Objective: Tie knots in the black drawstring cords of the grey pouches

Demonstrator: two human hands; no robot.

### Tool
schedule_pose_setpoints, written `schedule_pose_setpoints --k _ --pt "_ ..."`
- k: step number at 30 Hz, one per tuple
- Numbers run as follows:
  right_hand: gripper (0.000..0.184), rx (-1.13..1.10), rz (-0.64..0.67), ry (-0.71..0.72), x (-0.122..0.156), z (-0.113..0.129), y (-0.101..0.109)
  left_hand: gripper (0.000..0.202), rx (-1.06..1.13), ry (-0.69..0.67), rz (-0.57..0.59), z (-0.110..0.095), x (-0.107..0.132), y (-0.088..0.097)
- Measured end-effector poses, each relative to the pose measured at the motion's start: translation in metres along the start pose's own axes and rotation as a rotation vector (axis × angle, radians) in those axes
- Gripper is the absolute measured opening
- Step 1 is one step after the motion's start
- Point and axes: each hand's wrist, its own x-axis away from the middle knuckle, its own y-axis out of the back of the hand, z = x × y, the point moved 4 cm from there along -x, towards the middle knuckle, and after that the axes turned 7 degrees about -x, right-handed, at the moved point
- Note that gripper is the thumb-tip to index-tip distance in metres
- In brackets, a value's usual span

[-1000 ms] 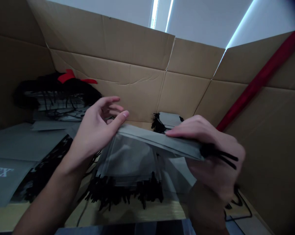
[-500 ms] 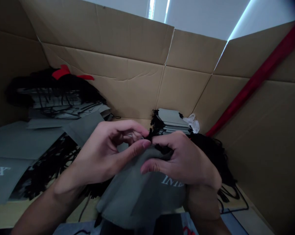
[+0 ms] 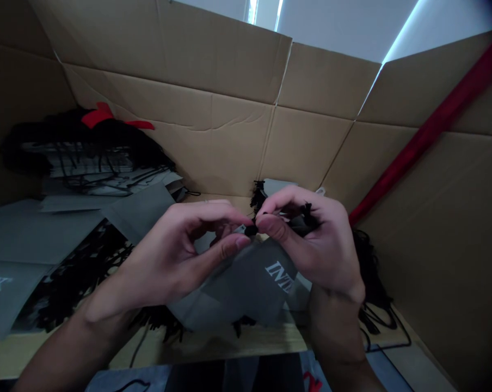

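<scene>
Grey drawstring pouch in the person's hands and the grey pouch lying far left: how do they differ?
The held pouch hangs gathered between the left hand and right hand; the far-left pouch lies flat. The held pouch's black cords are pinched; the far-left pouch is untouched. Both show white lettering.

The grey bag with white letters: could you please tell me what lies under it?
Below the grey bag, black cords and a wooden tabletop show; directly beneath, it covers everything.

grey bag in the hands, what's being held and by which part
The left hand and right hand both pinch a grey drawstring bag by its black cord, at the bag's top edge.
</scene>
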Motion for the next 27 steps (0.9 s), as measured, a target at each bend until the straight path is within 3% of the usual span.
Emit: schedule_pose_setpoints --k 6,10,17,27 --pt "0.020 -0.006 -0.035 0.020 0.002 0.005 0.000 0.006 0.056 -0.019 -0.058 0.000 0.000 -0.001" --pt "0.021 0.138 -0.156 0.179 0.014 0.014 -0.001 0.009 0.043 -0.065 -0.113 -0.002 -0.002 -0.003" --pt "0.024 0.369 -0.025 0.366 0.019 0.015 -0.014 0.012 -0.033 -0.162 -0.198 -0.001 0.003 -0.005" --pt "0.024 0.392 -0.020 0.355 0.018 0.011 -0.012 0.010 -0.223 -0.309 -0.161 -0.005 0.000 -0.005"
